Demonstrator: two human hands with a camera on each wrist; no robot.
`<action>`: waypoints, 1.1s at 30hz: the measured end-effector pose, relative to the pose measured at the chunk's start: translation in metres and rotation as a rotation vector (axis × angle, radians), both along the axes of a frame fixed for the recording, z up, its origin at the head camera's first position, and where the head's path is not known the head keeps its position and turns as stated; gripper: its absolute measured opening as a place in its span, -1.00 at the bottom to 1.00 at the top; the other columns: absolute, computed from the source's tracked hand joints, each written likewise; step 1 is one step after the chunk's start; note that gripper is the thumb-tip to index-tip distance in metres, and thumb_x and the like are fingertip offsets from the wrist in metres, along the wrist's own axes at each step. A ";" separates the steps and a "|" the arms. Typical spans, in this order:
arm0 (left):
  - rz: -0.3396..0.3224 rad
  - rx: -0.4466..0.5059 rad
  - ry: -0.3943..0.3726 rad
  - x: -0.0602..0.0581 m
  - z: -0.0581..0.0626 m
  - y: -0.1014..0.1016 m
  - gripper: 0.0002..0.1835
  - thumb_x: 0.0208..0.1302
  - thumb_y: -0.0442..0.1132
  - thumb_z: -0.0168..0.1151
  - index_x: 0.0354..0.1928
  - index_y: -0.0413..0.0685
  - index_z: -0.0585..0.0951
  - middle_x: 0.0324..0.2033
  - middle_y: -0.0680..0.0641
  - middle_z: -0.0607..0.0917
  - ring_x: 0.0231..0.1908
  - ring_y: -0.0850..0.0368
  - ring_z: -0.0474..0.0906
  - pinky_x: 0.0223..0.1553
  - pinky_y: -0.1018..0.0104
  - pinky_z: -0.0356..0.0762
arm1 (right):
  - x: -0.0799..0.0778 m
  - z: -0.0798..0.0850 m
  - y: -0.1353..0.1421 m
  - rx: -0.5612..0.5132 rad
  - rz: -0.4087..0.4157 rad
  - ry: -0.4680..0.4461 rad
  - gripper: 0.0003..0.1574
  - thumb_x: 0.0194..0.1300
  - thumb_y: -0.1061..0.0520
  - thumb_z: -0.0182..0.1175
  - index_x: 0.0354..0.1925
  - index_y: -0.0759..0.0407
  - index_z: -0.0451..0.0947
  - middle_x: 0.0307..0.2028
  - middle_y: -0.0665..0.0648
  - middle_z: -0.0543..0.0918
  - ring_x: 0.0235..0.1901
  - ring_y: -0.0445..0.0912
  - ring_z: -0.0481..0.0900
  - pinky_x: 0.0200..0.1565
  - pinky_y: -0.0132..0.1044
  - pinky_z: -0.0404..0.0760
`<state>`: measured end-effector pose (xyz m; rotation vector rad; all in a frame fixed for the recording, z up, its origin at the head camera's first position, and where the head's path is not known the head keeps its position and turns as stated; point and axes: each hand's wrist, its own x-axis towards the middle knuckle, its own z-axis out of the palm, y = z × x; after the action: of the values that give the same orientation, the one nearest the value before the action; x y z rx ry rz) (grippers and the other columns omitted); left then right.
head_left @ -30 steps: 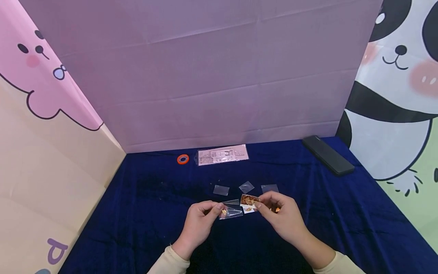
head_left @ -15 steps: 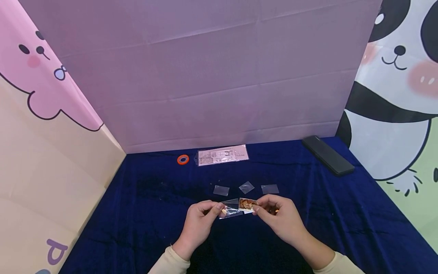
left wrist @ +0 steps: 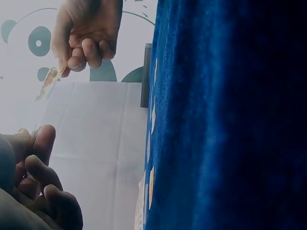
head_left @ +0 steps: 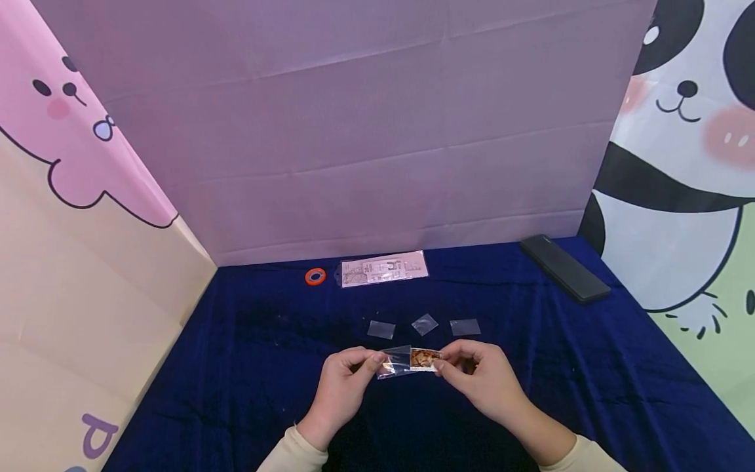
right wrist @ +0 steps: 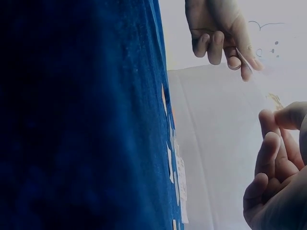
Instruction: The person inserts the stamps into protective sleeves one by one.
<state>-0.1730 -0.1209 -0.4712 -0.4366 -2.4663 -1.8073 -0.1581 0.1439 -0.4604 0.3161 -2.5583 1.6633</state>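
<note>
Between thumb and fingers my left hand [head_left: 349,383] pinches the left end of a small clear plastic sleeve [head_left: 398,362]. A bit of orange shows near that thumb. My right hand [head_left: 488,379] pinches the right edge of a small picture card [head_left: 423,359] with a brown image and a white border. The card's left edge meets or overlaps the sleeve's right end; whether it is inside cannot be told. Both hands hold these above the cloth. In the left wrist view, the card [left wrist: 49,79] tilts down from the right hand's fingertips, and the sleeve is nearly invisible.
On the blue cloth [head_left: 248,367] beyond the hands lie clear plastic pieces [head_left: 381,330] in a row. Behind them are an orange ring-shaped roll [head_left: 322,278] and a pink packet [head_left: 385,269]. A long black object [head_left: 565,269] lies at the back right, near the panda-printed wall.
My right hand has lowered slightly and brought the card left and down, level with the sleeve's right end. A white card part seen below it is now covered. My left hand stays nearly still.
</note>
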 end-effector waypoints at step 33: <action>-0.054 0.051 -0.043 0.003 -0.005 0.002 -0.94 0.46 -0.19 0.36 -0.18 0.01 0.73 -0.40 -0.04 0.76 -0.64 0.27 0.47 -0.58 0.38 0.47 | -0.002 -0.007 0.002 -0.027 0.036 0.004 -0.95 0.37 0.09 0.43 -0.20 -0.01 0.76 -0.39 -0.01 0.64 -0.52 -0.12 0.45 -0.47 -0.32 0.45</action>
<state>-0.1702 -0.1189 -0.4758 -0.4702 -2.4524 -1.9149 -0.1599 0.1460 -0.4669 0.3648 -2.5403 1.7058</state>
